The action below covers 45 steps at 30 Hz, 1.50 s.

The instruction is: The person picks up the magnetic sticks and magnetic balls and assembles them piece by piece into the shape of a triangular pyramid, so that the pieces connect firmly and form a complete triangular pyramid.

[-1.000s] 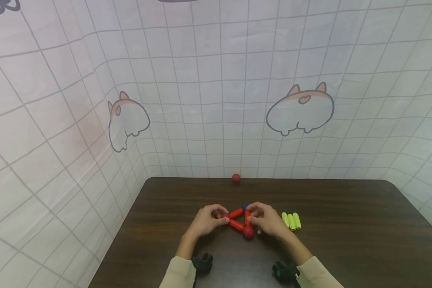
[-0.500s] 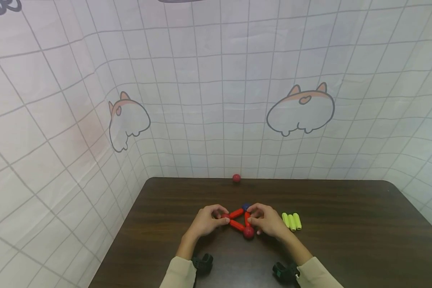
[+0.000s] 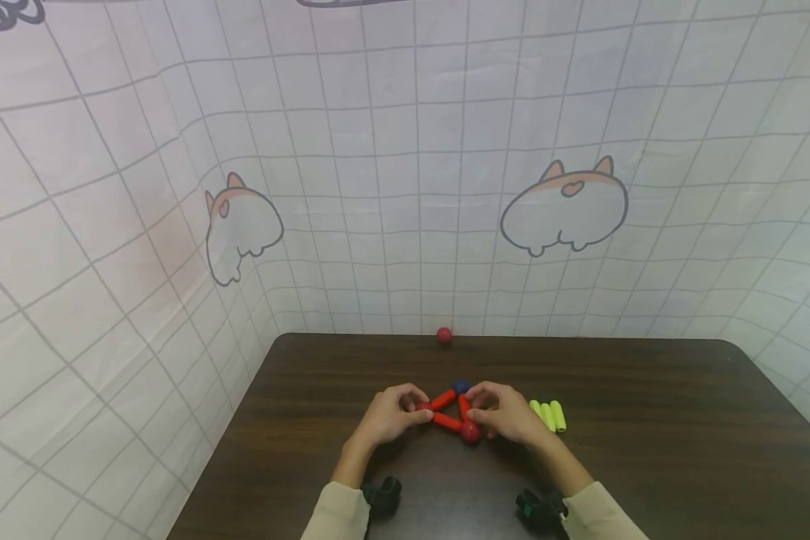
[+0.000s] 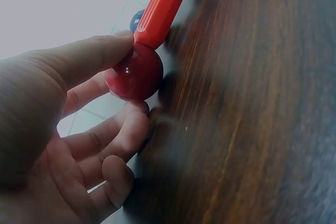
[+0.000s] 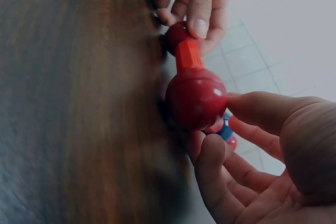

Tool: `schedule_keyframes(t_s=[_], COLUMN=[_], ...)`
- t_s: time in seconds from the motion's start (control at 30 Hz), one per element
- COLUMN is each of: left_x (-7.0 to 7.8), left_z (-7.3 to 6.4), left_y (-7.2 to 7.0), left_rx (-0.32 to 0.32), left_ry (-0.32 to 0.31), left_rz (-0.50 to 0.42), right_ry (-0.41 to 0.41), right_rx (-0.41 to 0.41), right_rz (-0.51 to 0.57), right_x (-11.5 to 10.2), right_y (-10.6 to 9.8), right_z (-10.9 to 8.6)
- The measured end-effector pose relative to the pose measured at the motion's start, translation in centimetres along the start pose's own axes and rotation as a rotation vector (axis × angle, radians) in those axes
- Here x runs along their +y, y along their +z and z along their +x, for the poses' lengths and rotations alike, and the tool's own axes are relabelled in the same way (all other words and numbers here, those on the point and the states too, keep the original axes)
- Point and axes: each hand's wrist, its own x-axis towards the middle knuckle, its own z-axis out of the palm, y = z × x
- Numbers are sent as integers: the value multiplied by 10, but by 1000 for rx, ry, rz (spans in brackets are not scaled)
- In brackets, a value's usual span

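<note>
Three red rods and three balls make a triangle on the dark table. My left hand [image 3: 386, 415] pinches the left dark red ball [image 4: 136, 74] between thumb and fingers. A ridged red rod [image 4: 163, 11] joins that ball to the front dark red ball [image 3: 470, 432]. At the far corner sits a blue ball [image 3: 461, 387]. My right hand [image 3: 508, 412] grips the right-side red rod [image 3: 463, 406], its thumb close against the front ball and its index finger near the blue ball. The exact finger contact there is partly hidden behind the ball in the right wrist view.
Several yellow-green rods [image 3: 547, 415] lie side by side just right of my right hand. A loose red ball [image 3: 444, 335] rests at the table's back edge [image 3: 580, 338], before a white gridded cloth [image 3: 391, 187]. Dark straps are on both wrists.
The front red ball has shifted slightly right and away from me, with my right hand moving slightly right. My left hand keeps its hold on the left ball.
</note>
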Motion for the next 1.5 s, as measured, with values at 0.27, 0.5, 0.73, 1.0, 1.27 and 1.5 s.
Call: schedule_keyframes(t_s=[0.27, 0.5, 0.73, 1.0, 1.27, 1.5], left_x=[3, 2, 2, -2, -2, 0], left_z=[0, 0, -3, -2, -1, -2], left_y=[3, 5, 0, 0, 0, 0], left_rx=[28, 31, -14, -20, -23, -19], left_ry=[0, -10, 48, 79, 82, 62], left_rz=[34, 68, 18, 3, -7, -4], right_ry=[-27, -14, -10, -39, -104, -75], right_rx=[-21, -44, -37, -39, 10, 98], right_rz=[-29, -77, -99, -92, -80, -89], right_x=[-6, -6, -5, -4, -7, 1], right_y=[-11, -14, -12, -20, -64, -108], right_z=[-4, -5, -6, -7, -18, -35])
